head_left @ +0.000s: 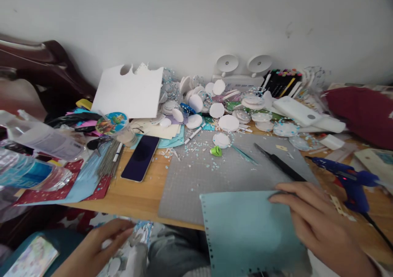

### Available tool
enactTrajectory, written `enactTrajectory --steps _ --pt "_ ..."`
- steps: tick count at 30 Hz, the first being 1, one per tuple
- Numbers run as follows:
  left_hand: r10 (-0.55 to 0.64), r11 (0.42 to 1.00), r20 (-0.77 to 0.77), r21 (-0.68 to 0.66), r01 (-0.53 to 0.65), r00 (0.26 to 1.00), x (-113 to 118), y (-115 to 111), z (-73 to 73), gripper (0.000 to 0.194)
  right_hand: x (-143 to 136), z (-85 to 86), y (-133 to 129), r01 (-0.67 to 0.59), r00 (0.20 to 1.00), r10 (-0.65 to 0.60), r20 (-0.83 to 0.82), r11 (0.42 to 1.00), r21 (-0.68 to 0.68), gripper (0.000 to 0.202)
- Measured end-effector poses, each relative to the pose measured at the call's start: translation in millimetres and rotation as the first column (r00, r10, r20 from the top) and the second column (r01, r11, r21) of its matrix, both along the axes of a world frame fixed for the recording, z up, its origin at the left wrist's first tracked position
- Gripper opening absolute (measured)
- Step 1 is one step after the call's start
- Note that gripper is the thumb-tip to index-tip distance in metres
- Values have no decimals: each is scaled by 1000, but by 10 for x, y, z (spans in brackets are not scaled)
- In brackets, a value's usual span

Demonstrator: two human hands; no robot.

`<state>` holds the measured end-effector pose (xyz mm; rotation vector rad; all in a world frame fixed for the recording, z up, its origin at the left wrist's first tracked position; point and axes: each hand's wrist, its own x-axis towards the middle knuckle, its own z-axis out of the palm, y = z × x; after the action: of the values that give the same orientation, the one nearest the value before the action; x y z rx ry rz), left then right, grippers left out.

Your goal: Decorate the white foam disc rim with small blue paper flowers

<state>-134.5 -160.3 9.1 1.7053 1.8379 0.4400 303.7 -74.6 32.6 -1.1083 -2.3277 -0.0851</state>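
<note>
A teal sheet of paper point(245, 232), with small punched holes along its left and lower edges, hangs partly over the table's front edge. My right hand point(319, 224) grips it at its upper right corner, fingers on top. Low on the left, in front of the table, my left hand point(104, 240) is off the paper, its fingers loosely bent and apart, with nothing visible in them. Under the sheet's far part lies the grey cutting mat point(184, 195). On the mat are a black craft knife point(284, 164), teal tweezers point(244, 154), a small green object point(216, 151) and teal paper bits.
White foam discs point(229, 122) are heaped along the wall. A blue glue gun point(346, 176) with a red light stands at right, its cord trailing forward. At left are a phone point(140, 158), wire stems point(109, 160) and a plastic bottle point(33, 172).
</note>
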Motion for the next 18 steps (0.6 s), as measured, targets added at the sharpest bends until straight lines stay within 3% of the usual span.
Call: enactTrajectory --steps 2,6,9,13,16,18 --pt "-158 985 44 82 154 986 376 189 187 22 -78 32 17 -24 1000 24 2 1000 -1 31" --pt "-309 894 100 370 253 946 1008 577 437 42 -168 118 -9 -23 999 24 -31 1000 14 33" --pt "-408 832 88 445 331 909 1219 762 469 10 -192 150 -47 -18 999 19 -41 1000 22 33" --pt "-433 798 37 479 365 900 1236 843 432 15 -162 95 -61 2 1000 -2 -26 1000 -12 34" --pt "-327 818 -25 493 296 945 1053 825 414 15 -110 25 -32 0 999 -1 -33 1000 -22 33" --pt "-207 840 -79 496 219 975 787 779 406 18 -59 -16 -4 13 999 -14 -34 1000 -17 33"
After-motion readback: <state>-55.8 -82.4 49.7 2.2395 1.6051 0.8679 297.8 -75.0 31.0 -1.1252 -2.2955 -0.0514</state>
